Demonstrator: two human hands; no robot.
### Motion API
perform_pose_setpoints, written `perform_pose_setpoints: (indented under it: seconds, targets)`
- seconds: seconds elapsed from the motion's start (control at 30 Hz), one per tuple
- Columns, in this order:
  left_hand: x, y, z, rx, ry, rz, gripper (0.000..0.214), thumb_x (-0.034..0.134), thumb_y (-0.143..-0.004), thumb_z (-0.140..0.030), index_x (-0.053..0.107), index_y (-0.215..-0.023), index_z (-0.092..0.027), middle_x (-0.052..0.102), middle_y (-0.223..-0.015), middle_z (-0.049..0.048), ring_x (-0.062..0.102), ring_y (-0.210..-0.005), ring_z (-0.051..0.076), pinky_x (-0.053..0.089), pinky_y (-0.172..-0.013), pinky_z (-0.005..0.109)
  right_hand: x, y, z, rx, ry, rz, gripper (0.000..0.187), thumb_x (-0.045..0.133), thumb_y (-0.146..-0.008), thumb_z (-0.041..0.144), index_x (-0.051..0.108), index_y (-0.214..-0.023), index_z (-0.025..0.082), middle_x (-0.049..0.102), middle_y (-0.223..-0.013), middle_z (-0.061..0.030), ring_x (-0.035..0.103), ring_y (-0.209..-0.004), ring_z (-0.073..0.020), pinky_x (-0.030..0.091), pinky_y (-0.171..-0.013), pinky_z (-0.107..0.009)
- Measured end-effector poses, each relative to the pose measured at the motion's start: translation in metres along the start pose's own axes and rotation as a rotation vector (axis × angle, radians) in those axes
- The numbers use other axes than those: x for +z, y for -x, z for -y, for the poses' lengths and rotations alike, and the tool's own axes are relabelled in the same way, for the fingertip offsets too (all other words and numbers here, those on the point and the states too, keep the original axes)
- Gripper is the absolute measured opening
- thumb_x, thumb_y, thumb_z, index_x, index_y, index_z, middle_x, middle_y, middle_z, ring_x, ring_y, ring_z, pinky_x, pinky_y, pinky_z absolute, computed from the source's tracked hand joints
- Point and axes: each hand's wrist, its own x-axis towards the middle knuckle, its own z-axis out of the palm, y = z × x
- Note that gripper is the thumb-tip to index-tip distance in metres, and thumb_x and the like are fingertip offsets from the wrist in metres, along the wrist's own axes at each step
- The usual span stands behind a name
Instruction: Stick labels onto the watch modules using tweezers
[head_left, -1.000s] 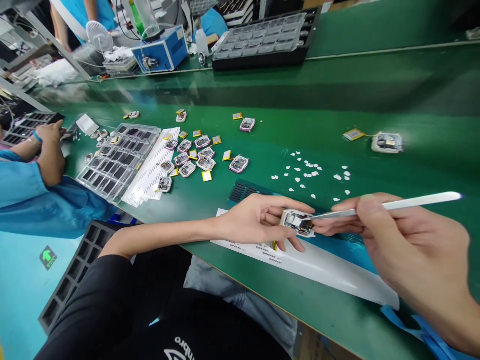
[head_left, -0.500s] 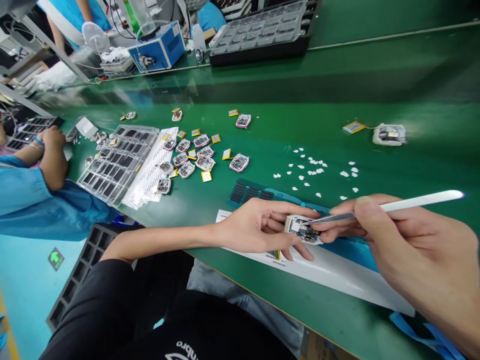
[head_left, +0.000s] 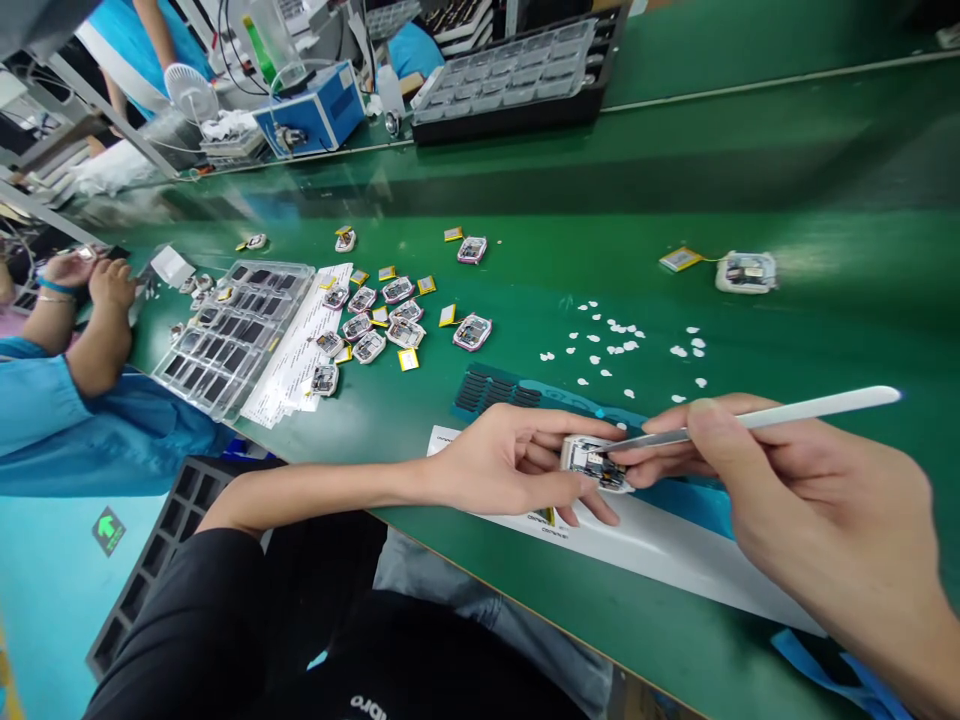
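My left hand (head_left: 517, 455) grips a white smartwatch case (head_left: 596, 465) by its edge, its open side up with the circuit board showing. In my right hand (head_left: 780, 470) is a pair of metal tweezers (head_left: 795, 408), their tips touching the inside of the case near its upper edge. Right-hand fingertips also rest close to the case's right side. A yellow battery (head_left: 550, 516) shows partly below my left fingers. Under both hands lie a blue sheet with black adhesive pieces (head_left: 495, 390) and a white printed strip (head_left: 637, 545).
Small white stickers (head_left: 619, 347) are scattered beyond my hands. Several open watch cases with batteries (head_left: 369, 347) lie to the left, beside paper sheets and a clear tray (head_left: 225, 350). One more case (head_left: 746, 272) sits at the far right. A co-worker's hands (head_left: 112, 285) are at far left.
The tweezer tips have shifted slightly within the case, and a light patch seen there earlier is less visible. The whole view has moved a little. The co-worker's hands at left have moved apart.
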Motion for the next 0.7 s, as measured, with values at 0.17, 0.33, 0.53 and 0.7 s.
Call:
perform_pose_setpoints:
  seconds: [0.17,0.33,0.53,0.7]
  targets:
    - [0.003,-0.001,-0.003,-0.03,-0.046,-0.048,0.044,0.057,-0.104,-0.017,0.061,-0.146,-0.005,0.078,-0.088,0.0111,0.083,-0.084,0.021,0.064,-0.06,0.021,0.003,0.008,0.001,-0.057,0.074,-0.022,0.05,0.056,-0.099,0.063,0.078,-0.069,0.028,0.076,-0.07,-0.0033,0.074,-0.062,-0.0192,0.065,-0.062,-0.033]
    - [-0.019,0.0,-0.019,0.136,-0.149,-0.13,0.039,0.059,-0.102,-0.025,0.064,-0.137,-0.007,0.079,-0.104,0.0142,0.083,-0.087,0.02,0.06,-0.055,0.019,-0.001,0.016,0.01,-0.008,-0.03,-0.228,0.035,0.057,-0.103,0.052,0.074,-0.082,0.03,0.076,-0.078,-0.0047,0.074,-0.066,-0.0215,0.065,-0.066,-0.042]
    - [-0.055,0.005,-0.027,0.25,-0.442,-0.248,0.031,0.058,-0.103,-0.042,0.064,-0.114,-0.014,0.077,-0.091,0.0077,0.077,-0.079,0.015,0.056,-0.061,0.023,-0.002,0.002,-0.008,-0.24,0.183,-0.02,0.031,0.06,-0.1,0.049,0.08,-0.085,0.031,0.081,-0.086,-0.0004,0.075,-0.069,-0.02,0.067,-0.073,-0.038]
    - [-0.063,0.008,-0.021,0.411,-0.987,-0.128,0.027,0.047,-0.109,-0.038,0.065,-0.108,-0.018,0.078,-0.099,0.0079,0.072,-0.091,0.018,0.055,-0.091,0.036,0.006,-0.006,-0.02,-0.334,0.17,0.088,0.027,0.063,-0.098,0.047,0.08,-0.082,0.034,0.082,-0.089,0.0029,0.077,-0.074,-0.0218,0.066,-0.073,-0.038]
